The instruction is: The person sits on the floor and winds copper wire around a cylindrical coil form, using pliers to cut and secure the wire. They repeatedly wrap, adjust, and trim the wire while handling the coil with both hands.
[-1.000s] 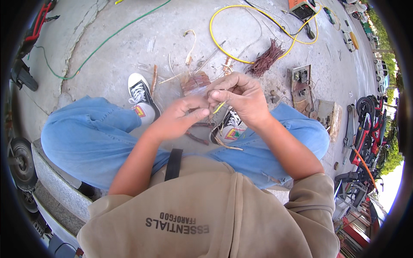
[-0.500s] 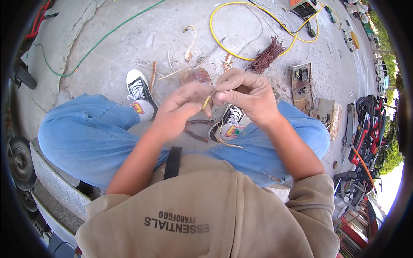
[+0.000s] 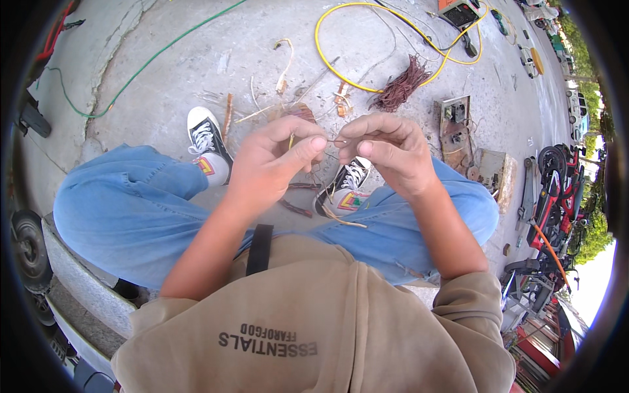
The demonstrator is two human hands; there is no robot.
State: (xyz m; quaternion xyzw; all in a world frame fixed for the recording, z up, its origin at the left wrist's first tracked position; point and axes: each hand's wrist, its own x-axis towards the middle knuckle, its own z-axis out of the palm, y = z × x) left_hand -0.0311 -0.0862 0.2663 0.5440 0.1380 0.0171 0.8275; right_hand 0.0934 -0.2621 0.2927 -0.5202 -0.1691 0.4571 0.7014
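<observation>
A thin wire spans the small gap between my hands at the middle of the view. My left hand pinches its left end between thumb and fingers, and a short yellow piece shows at those fingers. My right hand is closed on the other end, fingers curled and thumb pressed in. Below the hands, pale loose wire strands trail over my right shoe. Behind my fingers lies a reddish-brown bundle, partly hidden.
A heap of brown wire lies ahead by a looped yellow hose. Scraps of wire and rusty strips litter the concrete. On the right sit an open metal box and a block. A green hose runs far left.
My hands have drawn slightly apart, the right one moving right, and the wire now shows between them. The yellow piece has shifted left with my left hand.
</observation>
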